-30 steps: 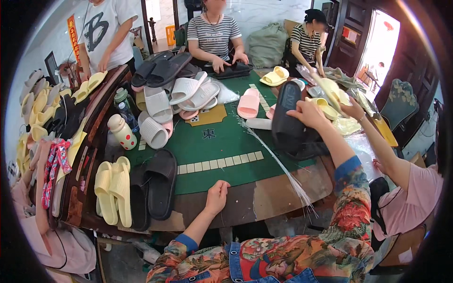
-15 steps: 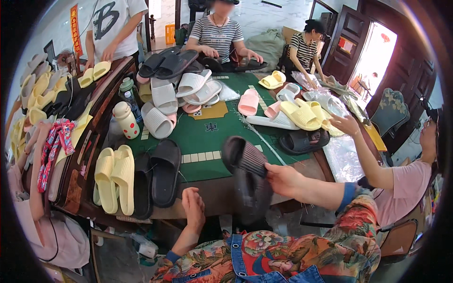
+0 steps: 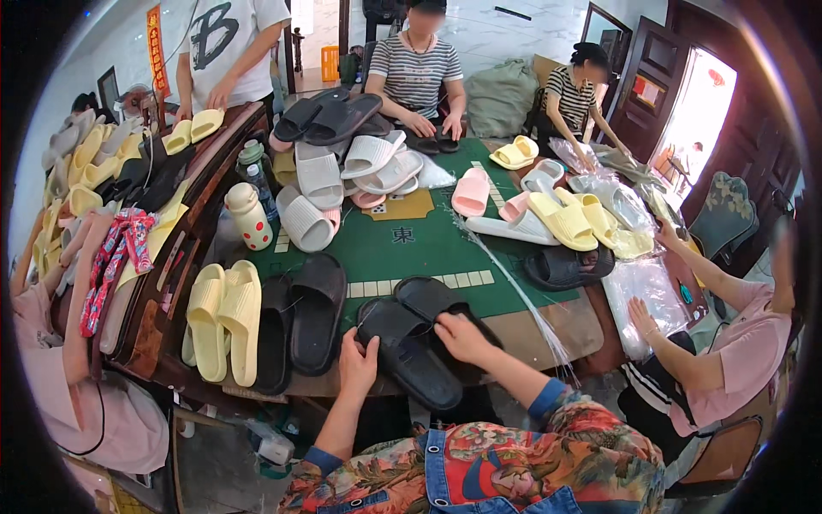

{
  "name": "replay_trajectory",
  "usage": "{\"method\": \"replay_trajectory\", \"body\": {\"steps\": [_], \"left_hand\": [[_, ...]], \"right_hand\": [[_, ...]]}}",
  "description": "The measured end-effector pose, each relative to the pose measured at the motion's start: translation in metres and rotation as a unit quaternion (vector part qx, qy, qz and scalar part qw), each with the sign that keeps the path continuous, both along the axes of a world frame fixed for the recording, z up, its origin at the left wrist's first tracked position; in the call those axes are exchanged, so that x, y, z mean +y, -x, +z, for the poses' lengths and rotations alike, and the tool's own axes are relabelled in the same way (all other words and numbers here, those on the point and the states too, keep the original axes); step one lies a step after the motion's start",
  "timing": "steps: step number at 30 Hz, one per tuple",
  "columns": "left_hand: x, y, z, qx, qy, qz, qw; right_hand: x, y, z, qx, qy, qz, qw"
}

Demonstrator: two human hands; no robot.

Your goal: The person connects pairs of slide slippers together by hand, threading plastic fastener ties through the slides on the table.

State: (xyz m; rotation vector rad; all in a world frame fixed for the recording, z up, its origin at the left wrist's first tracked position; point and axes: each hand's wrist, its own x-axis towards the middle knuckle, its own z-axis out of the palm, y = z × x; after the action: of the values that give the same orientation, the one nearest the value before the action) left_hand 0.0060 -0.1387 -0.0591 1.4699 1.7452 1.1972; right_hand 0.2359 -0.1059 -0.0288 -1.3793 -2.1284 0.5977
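A pair of black slide slippers lies at the front edge of the table before me: the left slipper (image 3: 421, 377) points away from me, and the right slipper (image 3: 434, 298) sits close beside it. At the left slipper's outer side, my left hand (image 3: 357, 367) has its thumb and fingers closed on the edge. My right hand (image 3: 463, 339) grips the right slipper by its strap, with the fingertips partly hidden. Left of my hands stand another black pair (image 3: 317, 315) and a yellow pair (image 3: 240, 313), side by side.
Grey and black slippers (image 3: 318, 176) are heaped at the far left, near a dotted bottle (image 3: 249, 216). Yellow, pink and white slippers (image 3: 561, 221) lie right of the green mat (image 3: 377, 257), where white strands (image 3: 522, 295) trail. Co-workers sit around; one person's hand (image 3: 642, 317) rests on clear bags (image 3: 629, 287).
My right hand has brought the black slippers down and left onto the table edge. My left hand has moved in to meet them. The co-worker at right has lowered an arm to the bags.
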Motion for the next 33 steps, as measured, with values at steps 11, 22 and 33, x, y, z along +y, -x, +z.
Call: {"method": "replay_trajectory", "body": {"steps": [11, 22, 33], "left_hand": [[0.029, -0.003, 0.020, 0.009, -0.176, 0.021, 0.984], [-0.049, -0.073, 0.031, -0.239, 0.025, -0.272, 0.932], [-0.080, 0.017, 0.018, -0.108, 0.175, -0.310, 0.928]], "right_hand": [[-0.014, 0.018, -0.017, 0.310, 0.153, -0.086, 0.934], [-0.061, 0.034, 0.022, 0.532, 0.099, -0.076, 0.838], [-0.050, -0.099, 0.052, 0.569, 0.024, -0.264, 0.779]]}}
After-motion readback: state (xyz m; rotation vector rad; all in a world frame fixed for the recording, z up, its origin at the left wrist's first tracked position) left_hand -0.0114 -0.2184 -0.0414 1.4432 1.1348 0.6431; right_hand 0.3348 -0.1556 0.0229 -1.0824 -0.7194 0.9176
